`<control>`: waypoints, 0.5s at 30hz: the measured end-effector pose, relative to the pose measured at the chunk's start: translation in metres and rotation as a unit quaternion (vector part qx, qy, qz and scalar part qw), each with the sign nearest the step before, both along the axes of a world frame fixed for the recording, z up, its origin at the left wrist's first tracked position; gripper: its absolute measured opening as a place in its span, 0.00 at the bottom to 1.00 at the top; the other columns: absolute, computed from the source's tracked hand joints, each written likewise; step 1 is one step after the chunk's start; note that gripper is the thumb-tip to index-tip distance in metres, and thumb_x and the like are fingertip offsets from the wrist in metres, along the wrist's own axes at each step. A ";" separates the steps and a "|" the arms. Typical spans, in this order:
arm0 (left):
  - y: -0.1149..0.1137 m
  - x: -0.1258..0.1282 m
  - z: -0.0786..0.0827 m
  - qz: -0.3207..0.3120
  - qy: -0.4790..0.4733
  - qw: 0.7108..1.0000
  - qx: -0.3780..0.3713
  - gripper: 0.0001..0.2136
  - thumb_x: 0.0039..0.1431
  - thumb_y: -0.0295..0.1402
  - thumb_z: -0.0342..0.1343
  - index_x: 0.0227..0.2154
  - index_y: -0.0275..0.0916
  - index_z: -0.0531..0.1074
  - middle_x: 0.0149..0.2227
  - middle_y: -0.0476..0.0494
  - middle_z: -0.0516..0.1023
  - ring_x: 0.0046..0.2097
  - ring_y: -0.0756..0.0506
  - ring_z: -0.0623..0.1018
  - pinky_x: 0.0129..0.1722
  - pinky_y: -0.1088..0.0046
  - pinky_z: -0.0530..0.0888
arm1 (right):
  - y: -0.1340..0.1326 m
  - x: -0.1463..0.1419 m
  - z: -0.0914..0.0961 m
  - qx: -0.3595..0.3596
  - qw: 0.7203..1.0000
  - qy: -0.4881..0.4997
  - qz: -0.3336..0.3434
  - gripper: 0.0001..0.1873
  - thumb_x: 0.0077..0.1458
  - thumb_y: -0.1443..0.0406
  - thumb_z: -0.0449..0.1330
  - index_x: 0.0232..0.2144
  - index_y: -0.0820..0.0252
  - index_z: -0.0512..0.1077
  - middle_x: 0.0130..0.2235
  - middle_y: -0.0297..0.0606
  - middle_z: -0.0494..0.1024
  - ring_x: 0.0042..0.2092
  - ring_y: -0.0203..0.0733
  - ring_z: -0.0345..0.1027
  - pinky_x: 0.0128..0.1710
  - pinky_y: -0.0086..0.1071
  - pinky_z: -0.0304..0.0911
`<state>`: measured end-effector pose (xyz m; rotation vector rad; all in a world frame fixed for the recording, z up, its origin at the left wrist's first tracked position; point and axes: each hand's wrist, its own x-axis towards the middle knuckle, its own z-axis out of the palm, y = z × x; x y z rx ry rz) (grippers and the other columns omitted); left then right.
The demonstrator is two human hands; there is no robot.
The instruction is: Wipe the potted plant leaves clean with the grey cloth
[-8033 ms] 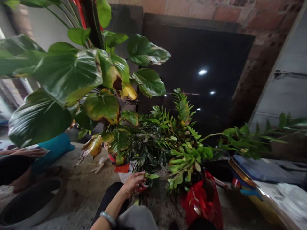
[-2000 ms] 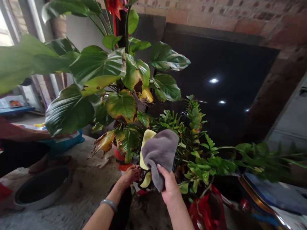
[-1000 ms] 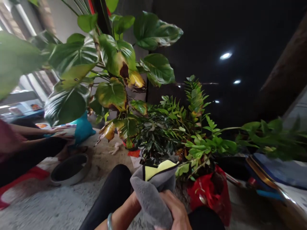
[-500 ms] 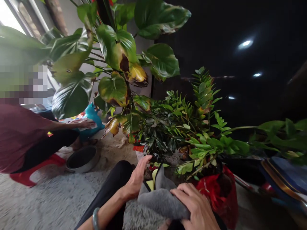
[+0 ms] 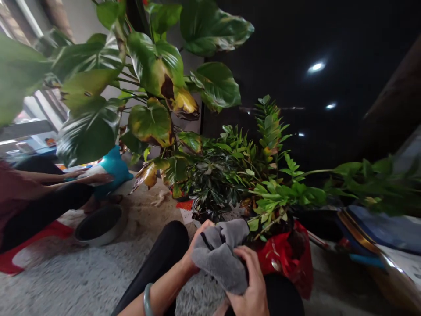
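A soft grey cloth (image 5: 222,256) with a dark edge is bunched up between my two hands, above my lap. My left hand (image 5: 196,240) grips it from the left, its fingers mostly hidden behind the folds. On the right side my right hand (image 5: 252,276) has its fingers curled around the cloth's edge. Whether anything lies inside the folds cannot be seen. Just beyond the cloth are leafy green plants (image 5: 217,184), and a red plastic bag (image 5: 286,256) stands beside my right knee.
A large-leaved plant (image 5: 151,123) with browning leaves rises ahead. At left, a co-worker on a red stool (image 5: 54,235) has hands at a blue figure (image 5: 115,166). A grey basin (image 5: 100,226) sits on the floor. Stacked flat items (image 5: 378,232) lie at right.
The cloth has been folded over, covering the yellow patch that showed before. My left hand has closed on it, and my right hand has come inward. The view has shifted slightly right.
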<state>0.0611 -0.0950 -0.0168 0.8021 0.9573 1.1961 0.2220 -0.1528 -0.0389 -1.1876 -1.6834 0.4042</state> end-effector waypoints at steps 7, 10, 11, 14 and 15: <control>-0.008 0.008 0.014 -0.007 -0.003 0.999 0.037 0.15 0.36 0.34 0.66 0.20 0.43 0.62 0.24 0.51 0.66 0.29 0.48 0.65 0.30 0.73 0.66 | -0.008 -0.009 0.007 -0.261 0.885 0.386 0.000 0.55 0.19 0.67 0.71 0.56 0.56 0.61 0.54 0.45 0.71 0.57 0.57 0.60 0.55 0.42 0.54; -0.006 0.005 0.024 0.006 0.010 0.999 0.047 0.13 0.38 0.34 0.64 0.20 0.43 0.63 0.27 0.49 0.70 0.31 0.46 0.68 0.34 0.71 0.67 | -0.019 -0.018 0.008 -0.330 0.783 0.525 0.047 0.52 0.17 0.54 0.72 0.52 0.58 0.67 0.48 0.47 0.75 0.54 0.59 0.64 0.51 0.44 0.59; -0.006 0.004 0.028 0.007 0.023 0.999 0.048 0.12 0.37 0.34 0.64 0.21 0.43 0.65 0.28 0.48 0.72 0.33 0.44 0.69 0.36 0.71 0.68 | -0.023 -0.022 0.007 -0.351 0.751 0.557 0.047 0.50 0.18 0.49 0.71 0.49 0.58 0.69 0.46 0.48 0.76 0.52 0.59 0.66 0.49 0.45 0.61; -0.009 0.004 0.034 0.002 0.050 0.997 0.064 0.11 0.35 0.33 0.64 0.26 0.42 0.71 0.33 0.46 0.75 0.40 0.40 0.71 0.42 0.68 0.68 | -0.033 -0.035 0.005 -0.417 0.698 0.582 -0.022 0.37 0.27 0.42 0.66 0.38 0.58 0.75 0.39 0.46 0.80 0.47 0.58 0.70 0.43 0.45 0.66; -0.010 0.006 0.035 -0.005 0.046 0.996 0.070 0.12 0.35 0.32 0.64 0.27 0.42 0.71 0.34 0.45 0.75 0.41 0.39 0.72 0.43 0.68 0.68 | -0.034 -0.039 0.005 -0.439 0.688 0.577 -0.046 0.32 0.31 0.43 0.65 0.35 0.58 0.76 0.36 0.46 0.80 0.45 0.58 0.71 0.42 0.45 0.66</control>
